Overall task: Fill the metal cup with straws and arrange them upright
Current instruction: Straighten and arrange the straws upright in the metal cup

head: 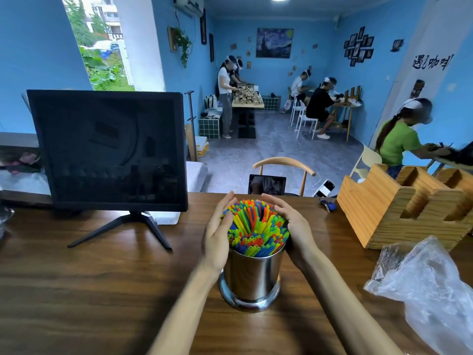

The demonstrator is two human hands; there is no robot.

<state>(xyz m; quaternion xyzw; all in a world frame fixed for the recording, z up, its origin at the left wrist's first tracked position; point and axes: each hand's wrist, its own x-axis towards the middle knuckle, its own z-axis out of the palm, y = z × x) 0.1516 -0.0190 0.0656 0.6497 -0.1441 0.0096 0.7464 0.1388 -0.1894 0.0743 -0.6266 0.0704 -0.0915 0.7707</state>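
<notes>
The head view looks down on a dark wooden table. At its centre stands the metal cup, a shiny steel cylinder on a wider flared base, upright. It is packed with straws in red, orange, yellow, green and blue. They fan outward above the rim; those in the middle lean toward 11 o'clock, and the outer ones splay over the edge.

The left hand is at the bundle's 9 o'clock side, palm facing the straws, fingers straight and held close together, their tips reaching the far edge of the bundle. The palm touches the outer straws. The right hand mirrors it at 3 o'clock, fingers extended with a slight curve and close together, cupping the bundle's side. Neither hand pinches a straw; both press flat against the fan from opposite sides, above the cup's rim.

From the cup, a dark monitor on a splayed stand sits at 10 o'clock. A wooden organizer with slotted compartments stands at 2 o'clock, and a crumpled clear plastic bag lies at 3 to 4 o'clock near the table edge. A small blue key fob lies at 1 o'clock. Beyond the table, a wooden chair and a blue-walled room with several people at tables.
</notes>
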